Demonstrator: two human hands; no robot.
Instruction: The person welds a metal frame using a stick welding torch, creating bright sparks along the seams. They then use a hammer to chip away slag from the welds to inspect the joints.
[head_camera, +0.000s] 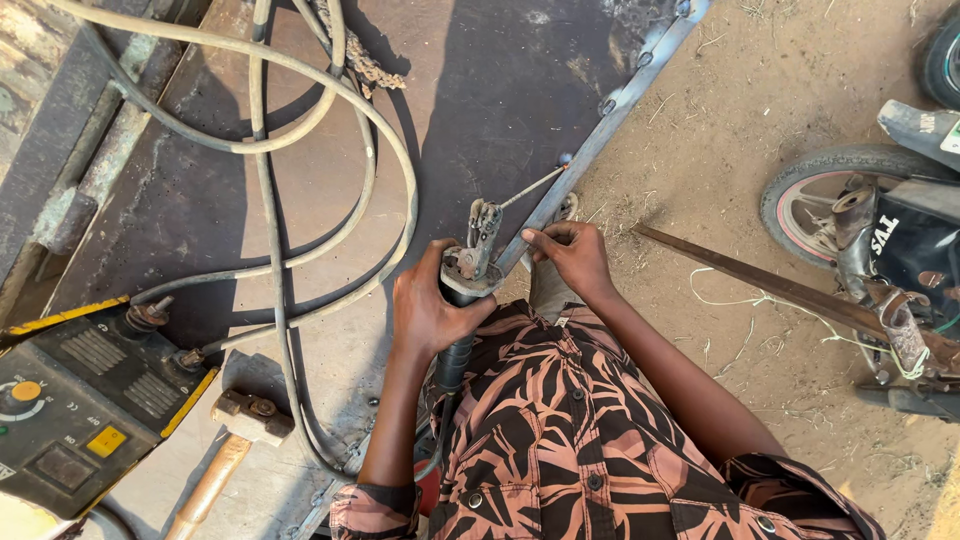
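My left hand (428, 308) grips the black handle of a welding electrode holder (470, 265), whose metal jaws clamp a thin welding rod (530, 187). The rod's far tip reaches a flat metal bar (612, 108) that runs along the edge of a dark steel table (500, 90). My right hand (566, 254) rests with its fingers pinched on the lower end of that bar, just right of the holder's jaws.
Thick grey cables (270, 150) loop over the table to a black and yellow welding machine (80, 400). A hammer (235, 440) lies beside the machine. A rusty chain (365, 60) lies at the top. On the sandy ground at right are an angle iron (760, 283) and a motorbike (880, 240).
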